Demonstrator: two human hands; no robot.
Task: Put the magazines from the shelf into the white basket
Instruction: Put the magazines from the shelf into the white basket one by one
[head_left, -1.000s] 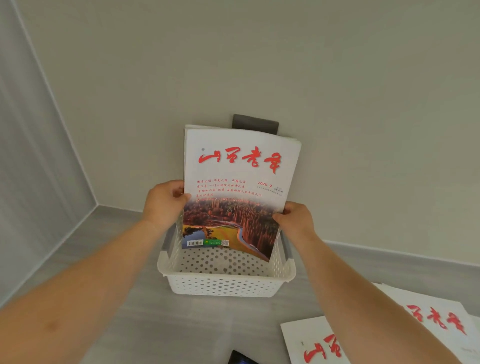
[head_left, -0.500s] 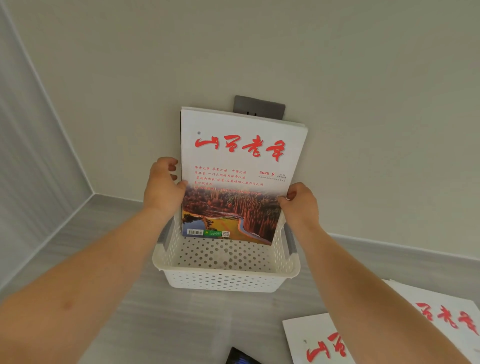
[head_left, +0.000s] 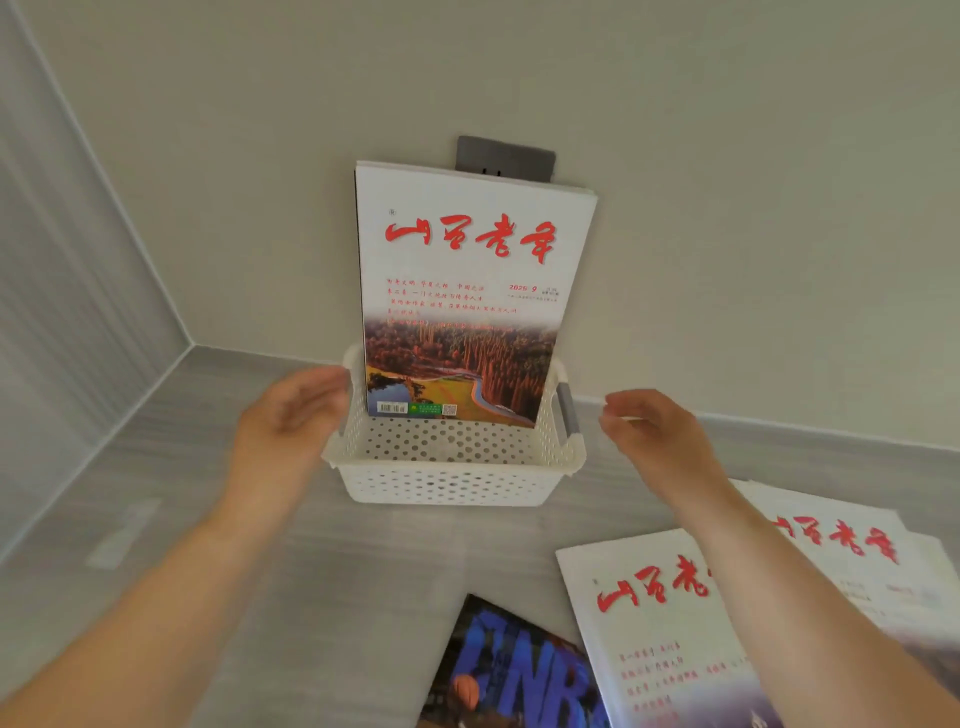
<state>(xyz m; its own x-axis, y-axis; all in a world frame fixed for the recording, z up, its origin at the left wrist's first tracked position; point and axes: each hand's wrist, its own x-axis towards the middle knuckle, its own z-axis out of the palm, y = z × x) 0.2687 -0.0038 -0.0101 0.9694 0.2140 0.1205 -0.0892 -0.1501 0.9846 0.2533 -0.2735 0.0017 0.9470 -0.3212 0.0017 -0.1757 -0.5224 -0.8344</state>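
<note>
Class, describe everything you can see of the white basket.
The white basket is rectangular, seemingly plastic, its walls and floor pierced with round holes, with a flared rim and a grey grip on its right side. It sits upright on the grey shelf near the wall. Magazines stand in it, leaning back. The left hand and right hand flank it, gripping nothing.
</note>
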